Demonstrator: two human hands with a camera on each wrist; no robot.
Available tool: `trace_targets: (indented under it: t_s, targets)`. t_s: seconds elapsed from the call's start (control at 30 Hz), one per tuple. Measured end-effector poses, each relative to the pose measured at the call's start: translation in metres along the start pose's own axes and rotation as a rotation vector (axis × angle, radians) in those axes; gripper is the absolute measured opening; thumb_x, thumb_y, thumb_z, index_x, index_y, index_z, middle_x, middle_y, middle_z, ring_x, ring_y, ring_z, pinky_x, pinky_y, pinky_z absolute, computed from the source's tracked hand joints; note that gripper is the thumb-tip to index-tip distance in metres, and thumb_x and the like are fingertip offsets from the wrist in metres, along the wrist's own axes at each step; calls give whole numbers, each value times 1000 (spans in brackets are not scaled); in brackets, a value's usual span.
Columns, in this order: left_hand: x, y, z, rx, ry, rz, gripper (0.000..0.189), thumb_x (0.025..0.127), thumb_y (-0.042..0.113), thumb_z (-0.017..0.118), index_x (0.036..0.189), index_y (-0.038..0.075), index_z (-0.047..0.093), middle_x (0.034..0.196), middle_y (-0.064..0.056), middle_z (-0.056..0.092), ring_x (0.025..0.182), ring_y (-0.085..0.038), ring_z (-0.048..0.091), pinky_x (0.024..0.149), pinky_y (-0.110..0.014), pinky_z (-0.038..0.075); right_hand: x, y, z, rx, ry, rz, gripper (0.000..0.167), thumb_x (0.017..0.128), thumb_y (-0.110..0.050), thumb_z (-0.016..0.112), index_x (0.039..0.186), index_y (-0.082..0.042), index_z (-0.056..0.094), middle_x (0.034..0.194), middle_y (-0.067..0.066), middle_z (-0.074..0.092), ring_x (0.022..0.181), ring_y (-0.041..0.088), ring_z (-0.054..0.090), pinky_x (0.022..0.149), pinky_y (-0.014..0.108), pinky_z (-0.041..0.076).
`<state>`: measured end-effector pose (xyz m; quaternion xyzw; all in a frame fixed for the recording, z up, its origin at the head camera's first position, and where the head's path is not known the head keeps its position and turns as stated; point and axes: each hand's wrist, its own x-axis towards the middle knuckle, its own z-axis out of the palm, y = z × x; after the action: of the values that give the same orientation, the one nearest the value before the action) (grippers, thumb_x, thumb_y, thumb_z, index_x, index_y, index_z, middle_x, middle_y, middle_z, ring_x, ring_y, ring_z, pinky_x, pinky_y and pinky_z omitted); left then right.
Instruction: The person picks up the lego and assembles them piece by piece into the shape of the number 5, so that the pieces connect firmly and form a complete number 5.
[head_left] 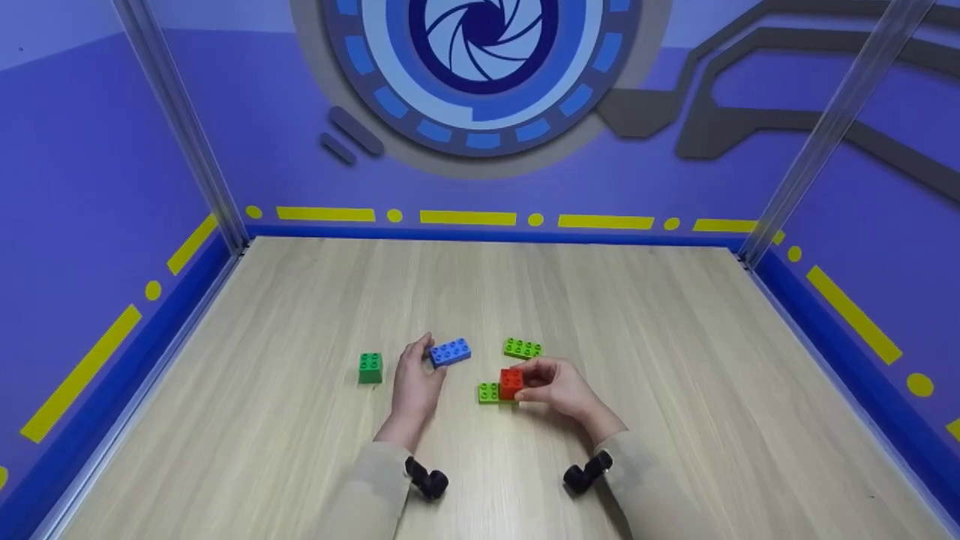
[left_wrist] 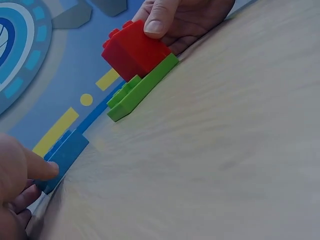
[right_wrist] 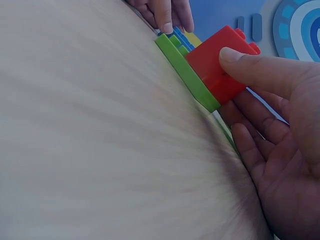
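My right hand (head_left: 559,386) pinches a square red brick (head_left: 511,383) between thumb and fingers. The red brick sits over the right half of a flat light green brick (head_left: 488,393); studs show on the green brick's left half. In the right wrist view, the thumb (right_wrist: 240,60) presses the red brick's near side. To the left, my left hand (head_left: 417,382) holds a blue brick (head_left: 451,352) by its left end, the thumb (left_wrist: 47,169) lying against its side in the left wrist view. The blue brick rests at the wooden tabletop, studs up.
A dark green square brick (head_left: 370,367) stands left of my left hand. Another light green brick (head_left: 523,348) lies just beyond my right hand. Blue-purple panels (head_left: 480,187) enclose the back and sides of the wooden table (head_left: 637,300).
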<state>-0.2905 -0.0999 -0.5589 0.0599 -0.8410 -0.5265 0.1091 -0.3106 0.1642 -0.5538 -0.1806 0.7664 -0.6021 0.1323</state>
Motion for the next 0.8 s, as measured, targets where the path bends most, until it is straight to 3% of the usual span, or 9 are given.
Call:
trace_targets:
  t_s: [0.2, 0.4, 0.6, 0.8]
  targets:
    - [-1, 0, -1, 60, -25, 25, 54, 94, 6, 72, 145, 2, 54, 142, -18, 61, 136, -35, 53, 119, -49, 42, 0, 0, 0, -5, 4, 0, 40, 82, 1, 81, 120, 10, 68, 116, 17, 76, 96, 6, 69, 87, 15, 56]
    - [-2, 1, -2, 29, -38, 5, 51, 96, 6, 70, 145, 4, 55, 145, -18, 59, 138, -35, 53, 120, -48, 42, 0, -1, 1, -7, 5, 0, 41, 82, 0, 82, 119, 9, 69, 116, 19, 75, 96, 7, 69, 87, 15, 56]
    - [-3, 2, -1, -109, -28, -5, 50, 97, 3, 67, 145, 5, 55, 148, -19, 55, 142, -37, 51, 119, -47, 44, 0, -1, 3, -8, 4, -11, 41, 82, 0, 82, 120, 8, 69, 116, 20, 75, 96, 7, 70, 88, 16, 57]
    - [-5, 5, 2, -297, -40, -5, 46, 96, 3, 69, 141, 6, 58, 143, -16, 61, 136, -33, 58, 114, -42, 49, 0, -1, 3, -42, 16, -12, 42, 84, -4, 82, 122, 6, 69, 119, 21, 74, 100, 9, 71, 90, 16, 56]
